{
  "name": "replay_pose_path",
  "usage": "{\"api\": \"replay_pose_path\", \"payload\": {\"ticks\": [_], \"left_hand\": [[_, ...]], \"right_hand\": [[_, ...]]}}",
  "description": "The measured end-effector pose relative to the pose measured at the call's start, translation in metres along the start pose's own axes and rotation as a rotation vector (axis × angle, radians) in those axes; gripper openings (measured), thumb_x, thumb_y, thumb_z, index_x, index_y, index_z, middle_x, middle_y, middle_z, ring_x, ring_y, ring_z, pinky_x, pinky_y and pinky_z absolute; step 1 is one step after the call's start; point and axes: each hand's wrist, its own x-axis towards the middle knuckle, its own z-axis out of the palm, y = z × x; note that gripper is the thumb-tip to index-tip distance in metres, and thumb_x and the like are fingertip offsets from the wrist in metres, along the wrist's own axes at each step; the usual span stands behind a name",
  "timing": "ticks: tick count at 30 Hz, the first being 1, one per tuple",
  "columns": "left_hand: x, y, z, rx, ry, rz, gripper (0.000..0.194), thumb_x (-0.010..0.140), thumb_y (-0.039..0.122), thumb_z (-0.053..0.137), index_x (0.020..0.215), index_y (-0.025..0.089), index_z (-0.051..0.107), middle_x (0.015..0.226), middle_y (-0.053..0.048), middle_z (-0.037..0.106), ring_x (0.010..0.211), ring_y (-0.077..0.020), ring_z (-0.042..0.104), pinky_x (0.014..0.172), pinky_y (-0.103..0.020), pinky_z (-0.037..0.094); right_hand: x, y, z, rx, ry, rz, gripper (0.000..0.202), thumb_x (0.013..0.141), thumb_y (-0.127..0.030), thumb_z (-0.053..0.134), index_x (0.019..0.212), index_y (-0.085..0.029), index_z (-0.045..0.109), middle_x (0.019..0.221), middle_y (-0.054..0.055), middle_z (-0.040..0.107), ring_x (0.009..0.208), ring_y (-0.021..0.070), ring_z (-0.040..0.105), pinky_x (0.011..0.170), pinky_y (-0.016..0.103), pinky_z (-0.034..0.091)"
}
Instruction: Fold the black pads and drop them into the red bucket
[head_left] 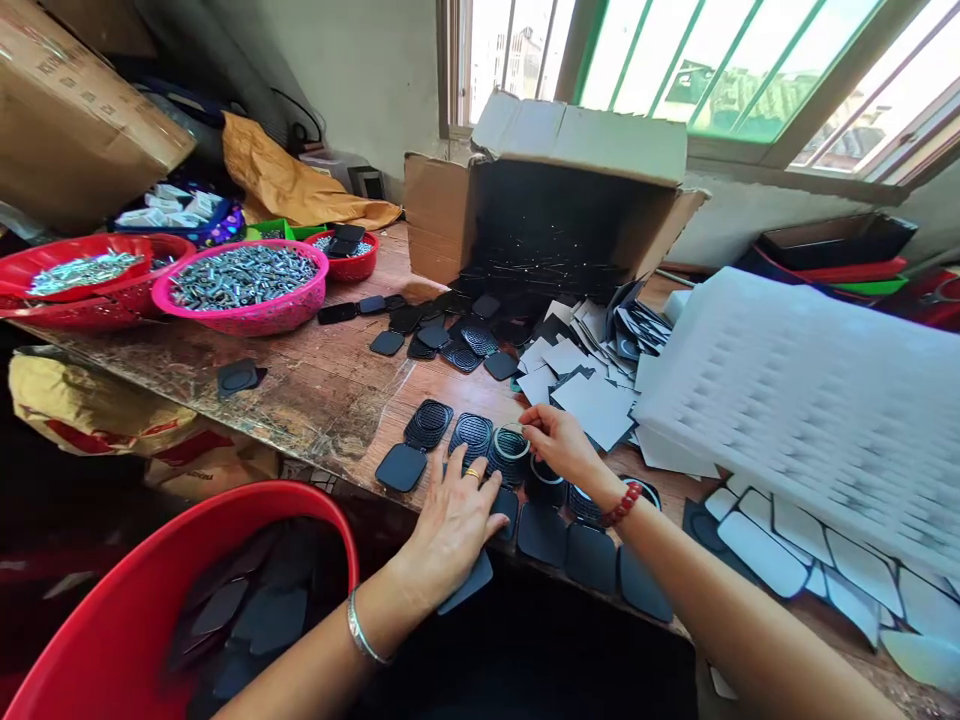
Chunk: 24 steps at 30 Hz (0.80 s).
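A row of opened black folding cases (429,424) with ridged round upper halves lies along the table's front edge. My right hand (559,445) pinches a thin pale ring (511,456) at its right side, over one of the ridged halves. Spread out over neighbouring cases, my left hand (454,520) rests with its fingertips on them and holds nothing. Under its palm a flat dark lid (469,585) sticks out past the table edge. Pale rings show in cases to the right, partly hidden by my right hand and wrist.
An open cardboard box (439,215) stands at the back, with loose black cases (433,335) before it. Grey-white cards (596,400) and a white foam sheet (810,400) lie right. Baskets of metal parts (244,278) stand left; a red tub (97,640) sits below the edge.
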Motion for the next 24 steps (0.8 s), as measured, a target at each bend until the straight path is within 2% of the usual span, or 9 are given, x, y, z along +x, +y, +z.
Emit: {"api": "replay_pose_path", "payload": {"ticks": [4,8,14,17,21,24], "left_hand": [[0.002,0.0,-0.003,-0.018,-0.029,-0.003,0.045,0.084,0.039,0.07,0.123,0.018,0.065,0.129,-0.011,0.063,0.134,-0.0399,0.042,0.113,-0.062,0.027],[0.002,-0.001,-0.003,-0.014,-0.008,0.014,0.047,0.085,0.038,0.069,0.125,0.016,0.063,0.129,-0.012,0.062,0.135,-0.04,0.04,0.114,-0.061,0.026],[0.0,-0.002,0.002,-0.014,0.019,0.02,0.044,0.083,0.035,0.071,0.123,0.018,0.064,0.129,-0.012,0.061,0.133,-0.0402,0.041,0.113,-0.062,0.028],[0.001,-0.004,0.003,0.004,0.035,0.032,0.045,0.082,0.036,0.072,0.123,0.019,0.063,0.132,-0.011,0.06,0.133,-0.0401,0.041,0.112,-0.062,0.029],[0.005,-0.006,0.004,0.035,0.067,0.069,0.039,0.083,0.034,0.071,0.119,0.022,0.066,0.134,-0.009,0.06,0.131,-0.0377,0.043,0.111,-0.058,0.031],[0.01,-0.011,0.011,0.08,0.119,0.09,0.037,0.085,0.032,0.067,0.121,0.023,0.067,0.132,-0.011,0.062,0.128,-0.0381,0.046,0.108,-0.06,0.033]], "right_hand": [[0.004,0.001,0.007,-0.134,-0.003,-0.067,0.014,0.078,-0.009,0.051,0.08,-0.018,0.062,0.069,0.001,0.063,0.062,0.0156,0.059,0.063,0.027,0.046],[-0.002,0.002,0.007,-0.248,-0.003,-0.136,0.017,0.083,-0.01,0.053,0.085,-0.016,0.069,0.087,0.008,0.064,0.075,0.0186,0.061,0.074,0.031,0.047],[-0.022,0.008,0.0,-0.308,-0.025,-0.218,0.025,0.087,-0.01,0.051,0.103,-0.017,0.069,0.101,0.01,0.061,0.089,0.0211,0.061,0.084,0.034,0.048],[-0.04,0.008,-0.005,-0.367,-0.015,-0.308,0.024,0.09,-0.011,0.05,0.103,-0.018,0.068,0.101,0.01,0.06,0.094,0.0219,0.059,0.086,0.036,0.049],[-0.078,-0.008,-0.023,-0.467,-0.001,-0.389,0.019,0.091,-0.01,0.05,0.096,-0.019,0.066,0.098,0.01,0.061,0.094,0.0229,0.057,0.083,0.038,0.051],[-0.103,-0.018,-0.06,-0.473,0.0,-0.366,0.016,0.093,-0.014,0.05,0.091,-0.019,0.065,0.095,0.009,0.062,0.087,0.0209,0.058,0.076,0.033,0.051]]}}
